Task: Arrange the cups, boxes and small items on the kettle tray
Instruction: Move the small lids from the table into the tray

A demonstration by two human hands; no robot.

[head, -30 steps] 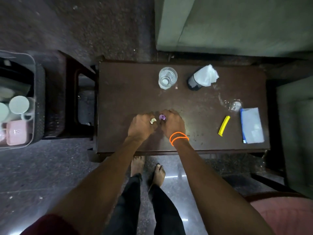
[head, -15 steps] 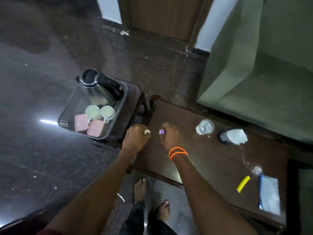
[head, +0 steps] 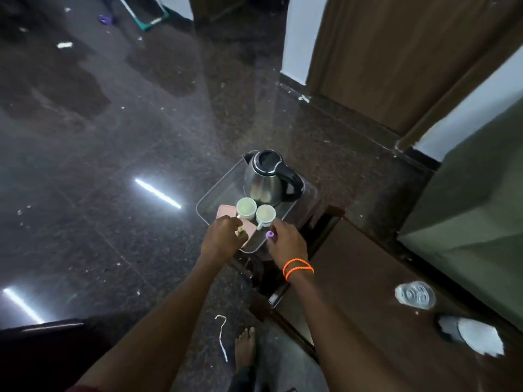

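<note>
The kettle tray (head: 210,200), holding kettle (head: 266,179), two cups (head: 246,207) and pink boxes (head: 226,212), now sits under both hands, carried over from the worktop (head: 368,292): left hand (head: 223,240) fingers pinch a pale item (head: 241,230), right hand (head: 285,240) fingers a purple item (head: 270,235), seemingly ready to set down.

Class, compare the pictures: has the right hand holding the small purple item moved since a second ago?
Yes. The right hand has left the dark table and now sits at the near edge of the kettle tray, beside the cups.
</note>
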